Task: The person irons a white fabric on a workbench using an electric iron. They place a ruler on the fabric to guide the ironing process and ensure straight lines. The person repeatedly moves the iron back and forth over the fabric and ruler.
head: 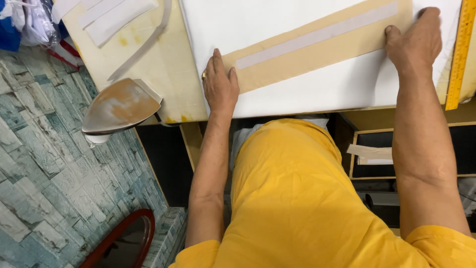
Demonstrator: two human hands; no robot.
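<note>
The left hand (219,84) lies flat and spread, palm down, gripping nothing; its fingers press on the near left end of a long tan strip (317,52), and a ring sits on one finger. The right hand (415,39) is likewise flat and open, fingers spread over the strip's far right end, thumb on the strip's near edge. Between the two hands the tan strip runs slantwise, rising from the left toward the far right, and along its middle lies a narrower white band (317,35), touching it all the way. The strip rests on a white cloth (317,94) that covers this part of the table (168,74), whose yellowish, stained padded top shows bare to the left of the cloth. Just right of the right hand a yellow ruler (458,54) lies along the cloth's right edge, pointing from near to far. Well to the left of the left hand an iron (119,106) lies tipped at the table's near left corner, its worn brownish soleplate turned up. Farther off, on the far left of the table, lie a few more white strips (111,17) and a grey band (146,44) curving toward the iron. Near the viewer the person's yellow garment (297,198) fills the lower middle, and to the left is a floor of grey-green tiles (44,164)
</note>
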